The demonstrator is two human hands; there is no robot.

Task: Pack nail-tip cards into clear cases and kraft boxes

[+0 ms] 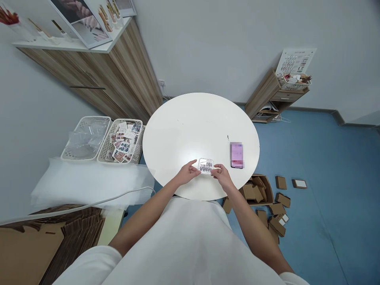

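Between my two hands, over the near part of the round white table (190, 126), is a small clear plastic case (206, 165). Rows of small dark, patterned pieces that look like press-on nails show inside it. My left hand (189, 173) grips the case's left edge with thumb and fingers. On the opposite side, my right hand (221, 174) pinches the lower right corner. The case's underside is hidden, and I cannot tell whether it touches the tabletop. A phone with a blurred purple screen (236, 154) lies to the right of my right hand.
Left of the table are a white basket of printed cards (139, 150) and a basket of clear bags (67, 152). White sheets (89, 182) and stacked cardboard (29, 249) lie nearer. Small brown boxes (277, 225) cover floor at right. A wooden cabinet (130, 67) stands behind.
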